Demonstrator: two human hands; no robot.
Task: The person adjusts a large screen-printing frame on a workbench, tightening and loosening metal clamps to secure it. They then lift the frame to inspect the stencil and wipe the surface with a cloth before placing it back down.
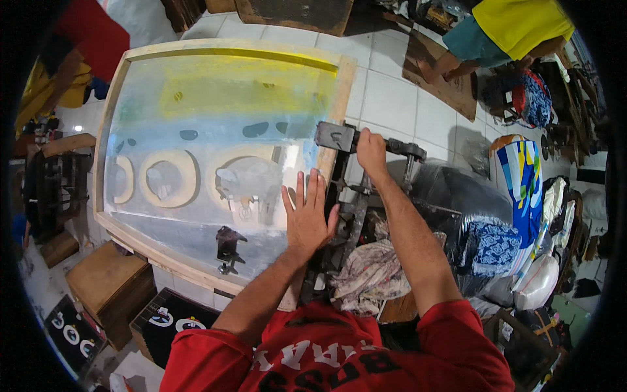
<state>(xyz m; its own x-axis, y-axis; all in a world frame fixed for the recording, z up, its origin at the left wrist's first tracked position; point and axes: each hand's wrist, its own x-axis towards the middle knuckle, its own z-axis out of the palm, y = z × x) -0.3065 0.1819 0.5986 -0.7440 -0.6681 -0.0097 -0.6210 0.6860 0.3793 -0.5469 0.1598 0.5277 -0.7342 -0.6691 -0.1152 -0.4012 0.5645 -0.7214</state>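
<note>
A large wood-framed mesh screen [222, 98], tinted yellow and pale blue with pale ring shapes, lies in front of me. My left hand [308, 219] rests flat on its right side, fingers spread, near the frame's edge. My right hand [372, 157] is closed on a dark metal clamp [408, 147], whose grey plate sits over the frame's right rail. A small dark metal piece [228, 248] lies on the screen's lower part.
Two people [506, 26] [91, 32] stand at the upper right and upper left. Patterned cloths [366, 274] and plastic-wrapped bundles [450, 186] are piled at my right. A cardboard box [108, 284] and black printed panels [68, 326] are at lower left.
</note>
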